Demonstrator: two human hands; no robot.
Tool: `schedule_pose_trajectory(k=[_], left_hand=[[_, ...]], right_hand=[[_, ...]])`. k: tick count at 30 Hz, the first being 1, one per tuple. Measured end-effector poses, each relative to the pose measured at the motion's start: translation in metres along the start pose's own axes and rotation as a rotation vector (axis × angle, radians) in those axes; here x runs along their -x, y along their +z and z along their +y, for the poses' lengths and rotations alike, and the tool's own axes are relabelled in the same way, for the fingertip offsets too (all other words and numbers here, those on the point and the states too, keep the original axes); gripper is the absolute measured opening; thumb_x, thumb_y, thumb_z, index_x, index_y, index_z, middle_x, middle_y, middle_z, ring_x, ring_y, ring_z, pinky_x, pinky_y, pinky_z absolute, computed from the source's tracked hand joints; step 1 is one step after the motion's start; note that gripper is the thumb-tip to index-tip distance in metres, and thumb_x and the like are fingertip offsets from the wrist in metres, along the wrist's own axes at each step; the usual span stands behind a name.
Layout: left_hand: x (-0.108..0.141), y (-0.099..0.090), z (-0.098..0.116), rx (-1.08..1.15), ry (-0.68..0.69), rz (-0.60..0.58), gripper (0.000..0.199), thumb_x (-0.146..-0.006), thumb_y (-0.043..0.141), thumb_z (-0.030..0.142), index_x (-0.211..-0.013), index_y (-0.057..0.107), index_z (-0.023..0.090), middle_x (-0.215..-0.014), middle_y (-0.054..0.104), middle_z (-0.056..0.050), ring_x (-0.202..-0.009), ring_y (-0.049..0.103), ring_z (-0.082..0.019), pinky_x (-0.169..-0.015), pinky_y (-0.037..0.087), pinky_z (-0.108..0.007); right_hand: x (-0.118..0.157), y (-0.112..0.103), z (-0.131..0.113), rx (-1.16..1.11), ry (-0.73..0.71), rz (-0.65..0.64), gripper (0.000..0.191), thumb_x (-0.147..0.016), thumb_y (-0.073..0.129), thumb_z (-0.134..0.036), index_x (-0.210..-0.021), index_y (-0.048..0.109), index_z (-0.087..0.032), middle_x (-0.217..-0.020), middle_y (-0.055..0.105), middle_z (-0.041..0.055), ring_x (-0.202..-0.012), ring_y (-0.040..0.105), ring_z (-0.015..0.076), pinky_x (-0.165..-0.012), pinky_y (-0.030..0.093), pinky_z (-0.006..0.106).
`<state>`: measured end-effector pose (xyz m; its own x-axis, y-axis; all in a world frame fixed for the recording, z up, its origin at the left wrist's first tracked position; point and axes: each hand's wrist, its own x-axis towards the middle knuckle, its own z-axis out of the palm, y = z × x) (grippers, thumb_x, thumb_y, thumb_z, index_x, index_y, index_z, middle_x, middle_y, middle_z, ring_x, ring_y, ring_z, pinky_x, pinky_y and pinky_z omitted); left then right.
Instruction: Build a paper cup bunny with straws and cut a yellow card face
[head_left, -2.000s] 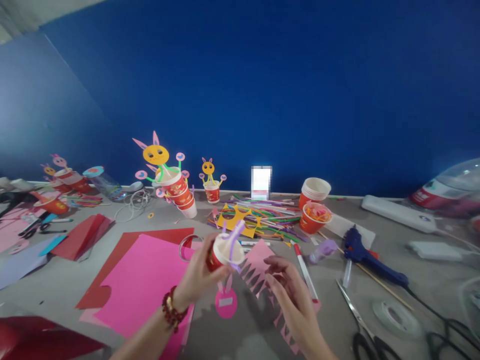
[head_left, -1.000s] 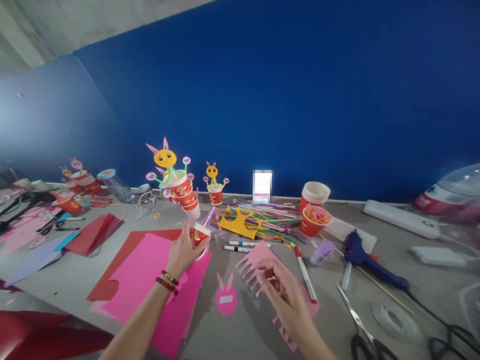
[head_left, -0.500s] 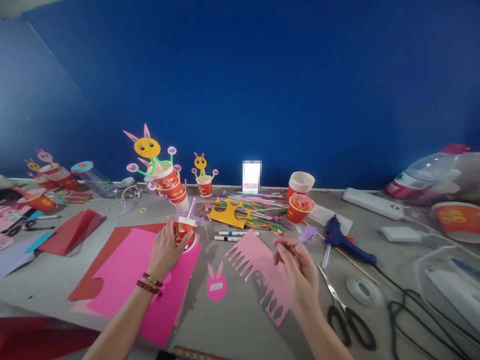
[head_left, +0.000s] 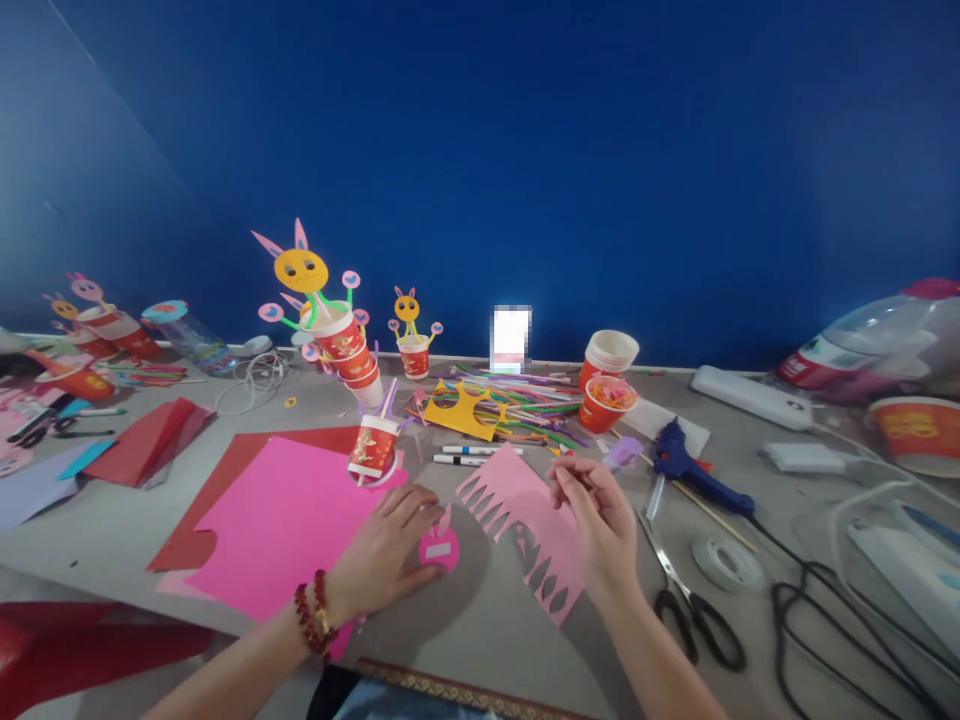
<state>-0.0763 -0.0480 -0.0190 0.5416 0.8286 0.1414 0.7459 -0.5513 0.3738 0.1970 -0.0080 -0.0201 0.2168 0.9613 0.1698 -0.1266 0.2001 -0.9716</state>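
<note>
My left hand point(head_left: 386, 550) reaches low over the table, fingers stretched and apart, at the left edge of a pink paper bunny head point(head_left: 441, 549). The bunny lies flat with a pale strip across its middle; one ear is partly covered. Whether my fingertips touch it, I cannot tell. Beyond them, a red-and-white paper cup point(head_left: 373, 447) with a straw tilts on bright pink paper point(head_left: 277, 520). My right hand point(head_left: 596, 515) is raised beside pale pink paper with cut-out petal shapes point(head_left: 517, 490). Its thumb and fingertips are pinched together; what is between them is hidden.
Scissors point(head_left: 686, 600), a tape roll point(head_left: 727, 562) and a blue glue gun point(head_left: 697, 475) with its black cable lie at right. Markers point(head_left: 480, 450), yellow cut paper point(head_left: 465, 410) and several pipe cleaners lie mid-table. Stacked bunny cups point(head_left: 341, 340) stand at left.
My left hand has let go of the paper cup and moved right and toward me, to the pink bunny. The cup now leans over. My right hand stays nearly still.
</note>
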Motion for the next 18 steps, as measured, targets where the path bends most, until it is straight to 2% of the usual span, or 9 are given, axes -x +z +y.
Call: schedule_pose_trajectory(k=[3,9,13,16,18], left_hand=[[0.005,0.005,-0.004,0.024,-0.018,-0.017,0.051,-0.088,0.065,0.044,-0.132,0.05,0.022,-0.132,0.057,-0.011,-0.122,0.051,-0.03,-0.105,0.045,-0.047],[0.005,0.007,-0.01,0.024,-0.026,-0.063,0.038,-0.091,0.062,0.039,-0.124,0.054,0.022,-0.132,0.055,-0.011,-0.123,0.049,-0.03,-0.105,0.043,-0.047],[0.004,0.01,-0.011,0.036,-0.019,-0.057,0.033,-0.091,0.063,0.037,-0.12,0.056,0.022,-0.13,0.056,-0.011,-0.122,0.049,-0.029,-0.104,0.044,-0.046],[0.003,0.01,-0.011,0.055,-0.013,-0.052,0.032,-0.09,0.065,0.034,-0.117,0.056,0.021,-0.128,0.056,-0.01,-0.121,0.05,-0.028,-0.104,0.044,-0.045],[0.002,0.01,-0.01,0.061,-0.014,-0.048,0.031,-0.089,0.067,0.033,-0.115,0.057,0.02,-0.128,0.057,-0.01,-0.121,0.05,-0.028,-0.105,0.044,-0.044]], right_hand=[[-0.001,0.0,0.001,0.034,0.002,-0.02,0.014,-0.089,0.065,-0.033,-0.095,0.067,-0.02,-0.081,0.063,0.0024,-0.064,0.054,0.0139,-0.059,0.045,0.027],[0.001,0.003,0.002,0.152,0.014,-0.128,0.019,-0.089,0.063,-0.038,-0.092,0.067,-0.02,-0.079,0.064,0.0027,-0.063,0.056,0.0152,-0.057,0.046,0.026],[0.008,0.009,0.002,0.38,-0.011,-0.36,0.019,-0.094,0.056,-0.035,-0.086,0.065,-0.021,-0.074,0.063,0.0013,-0.064,0.057,0.016,-0.055,0.042,0.025],[0.018,0.019,0.002,0.506,-0.061,-0.546,0.018,-0.095,0.052,-0.027,-0.083,0.064,-0.022,-0.076,0.065,0.001,-0.068,0.059,0.0168,-0.059,0.043,0.025],[0.023,0.024,0.002,0.545,-0.093,-0.623,0.015,-0.094,0.052,-0.023,-0.084,0.063,-0.022,-0.08,0.067,0.0012,-0.071,0.06,0.0173,-0.063,0.044,0.026]])
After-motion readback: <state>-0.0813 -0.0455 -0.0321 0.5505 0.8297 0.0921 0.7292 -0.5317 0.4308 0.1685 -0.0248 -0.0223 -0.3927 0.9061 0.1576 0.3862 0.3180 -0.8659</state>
